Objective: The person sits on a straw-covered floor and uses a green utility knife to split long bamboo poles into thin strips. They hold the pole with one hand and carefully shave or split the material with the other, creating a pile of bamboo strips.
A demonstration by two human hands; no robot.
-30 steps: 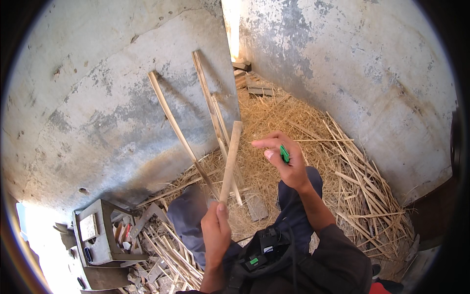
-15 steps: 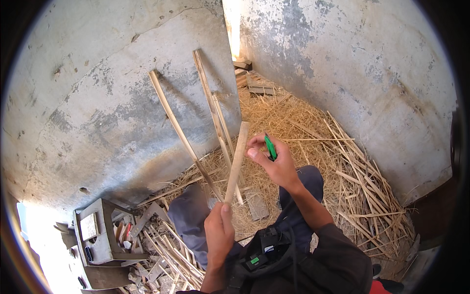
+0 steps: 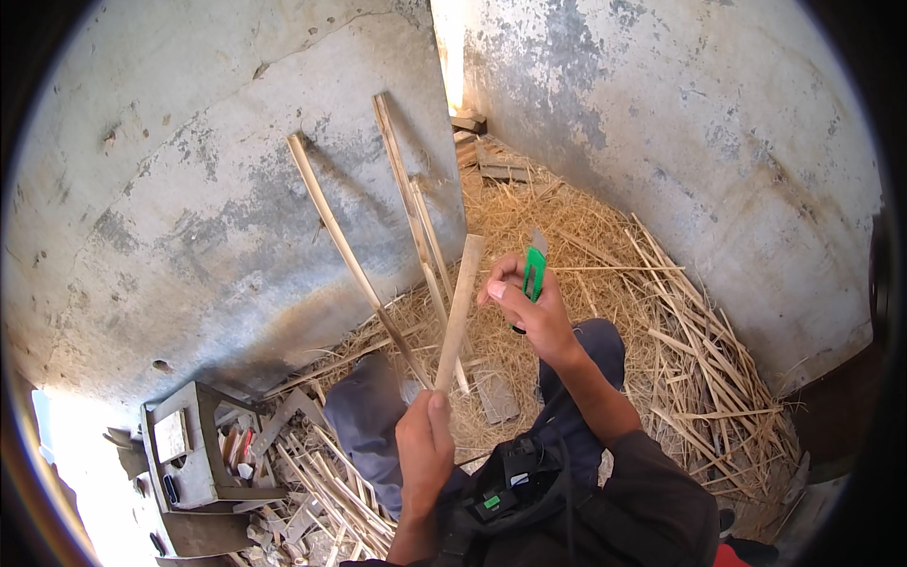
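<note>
Two hands of mine are up before my lap, each with something in its grip. With my left hand I pinch the lower end of a flat wooden strip, thumb along its face, fingers folded behind; the strip rises above my fist, leaning a little to the right. My right hand is curled round a green cutter knife, its blade pointing upward and its dark tail end showing below the fingers. Those curled fingertips are just beside the strip's right edge; whether they touch it I cannot tell.

Nearest below, the open black pouch at my lap holds a black device with a small green patch and a whitish piece beside it. Off to my left, a grey box-like stand has wood scraps and something red inside its open side.

As for pose, my left forearm comes up steeply from the lower edge, while the right slants inward over my right knee, elbow out.

Farther off, long slats lean on the left wall, straw covers the floor, and thin sticks are heaped at right.
</note>
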